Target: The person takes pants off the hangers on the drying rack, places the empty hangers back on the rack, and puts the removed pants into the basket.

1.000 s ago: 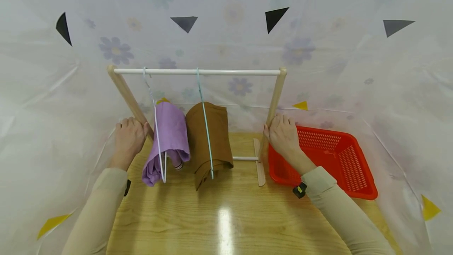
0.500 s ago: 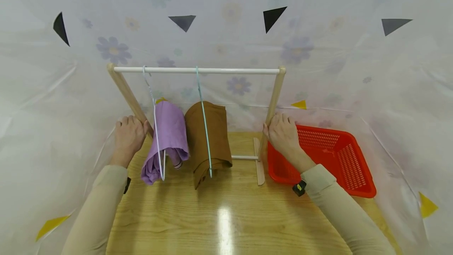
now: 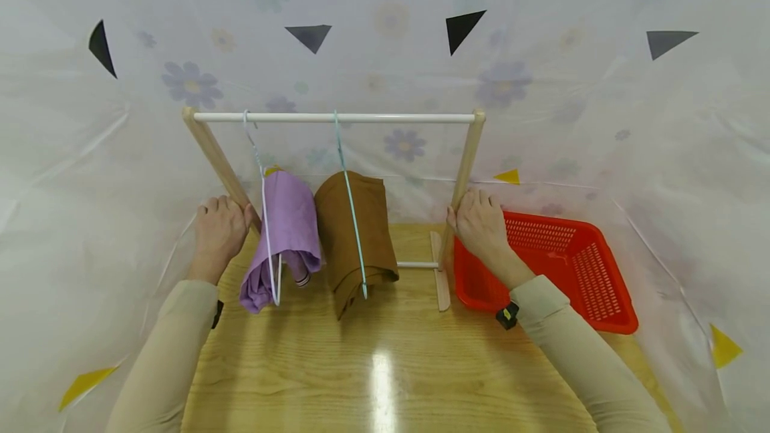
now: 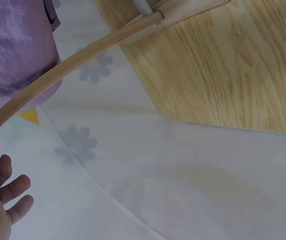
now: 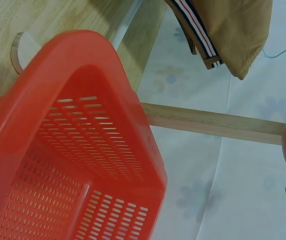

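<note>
A small wooden clothes rack (image 3: 468, 152) with a white top bar stands on the table. My left hand (image 3: 220, 232) holds its left post (image 4: 72, 62); in the left wrist view several fingertips (image 4: 20, 207) curl free of the wood. My right hand (image 3: 481, 222) grips the right post (image 5: 213, 122). From the bar hangs a white hanger (image 3: 269, 239) with a folded purple garment (image 3: 291, 216). To its right, a light-blue hanger (image 3: 353, 212) carries a folded brown garment (image 3: 375, 226), which shows a striped band (image 5: 198, 27) in the right wrist view.
A red plastic basket (image 3: 601, 246) with slotted walls stands right of the rack, partly under my right forearm. The wood-grain table (image 3: 313, 379) extends in front. White flowered sheeting (image 3: 385, 52) with small black and yellow triangles surrounds the back and sides.
The brown garment and its light-blue hanger swing slightly, their lower end now a little further right. Both hands stay on the posts. The whole view has shifted slightly.
</note>
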Tool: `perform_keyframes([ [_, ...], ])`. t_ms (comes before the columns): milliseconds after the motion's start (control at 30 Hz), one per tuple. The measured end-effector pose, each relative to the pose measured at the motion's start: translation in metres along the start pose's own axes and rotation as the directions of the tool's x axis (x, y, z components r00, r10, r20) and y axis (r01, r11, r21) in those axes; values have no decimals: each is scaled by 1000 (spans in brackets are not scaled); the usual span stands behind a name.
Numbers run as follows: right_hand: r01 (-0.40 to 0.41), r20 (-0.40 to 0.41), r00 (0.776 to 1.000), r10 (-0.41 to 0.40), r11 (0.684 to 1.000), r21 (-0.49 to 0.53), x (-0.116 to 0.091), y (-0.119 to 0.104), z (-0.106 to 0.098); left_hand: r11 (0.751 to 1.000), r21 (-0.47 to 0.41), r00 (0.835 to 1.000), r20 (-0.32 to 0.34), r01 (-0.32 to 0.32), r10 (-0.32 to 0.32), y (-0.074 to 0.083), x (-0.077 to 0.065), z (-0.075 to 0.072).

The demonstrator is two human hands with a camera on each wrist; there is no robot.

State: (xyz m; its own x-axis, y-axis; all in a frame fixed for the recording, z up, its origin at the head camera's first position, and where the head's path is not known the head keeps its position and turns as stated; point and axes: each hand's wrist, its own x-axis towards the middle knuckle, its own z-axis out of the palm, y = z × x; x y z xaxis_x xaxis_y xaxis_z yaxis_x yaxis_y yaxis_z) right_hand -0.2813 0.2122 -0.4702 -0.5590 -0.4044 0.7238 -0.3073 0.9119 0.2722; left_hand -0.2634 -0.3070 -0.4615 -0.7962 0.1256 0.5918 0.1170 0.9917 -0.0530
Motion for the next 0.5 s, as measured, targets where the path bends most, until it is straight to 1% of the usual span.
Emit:
perform_keyframes([
  [167, 4, 9, 1000, -4, 1000, -13, 0, -1, -1, 1000, -6, 999, 30, 17, -17, -1, 0, 1],
  [267, 0, 10, 1000, 1, 1000, -9, 0, -1, -1, 1000, -7, 998, 61, 21, -20, -2, 1, -1],
  [367, -7, 19, 1000, 7, 1000, -12, 0, -1, -1, 1000, 1, 993, 111, 25, -25, -1, 0, -7],
  [500, -11, 36, 999, 11, 1000, -14, 0, -2, -1, 999, 9, 981, 190, 43, -43, 1, -2, -15],
])
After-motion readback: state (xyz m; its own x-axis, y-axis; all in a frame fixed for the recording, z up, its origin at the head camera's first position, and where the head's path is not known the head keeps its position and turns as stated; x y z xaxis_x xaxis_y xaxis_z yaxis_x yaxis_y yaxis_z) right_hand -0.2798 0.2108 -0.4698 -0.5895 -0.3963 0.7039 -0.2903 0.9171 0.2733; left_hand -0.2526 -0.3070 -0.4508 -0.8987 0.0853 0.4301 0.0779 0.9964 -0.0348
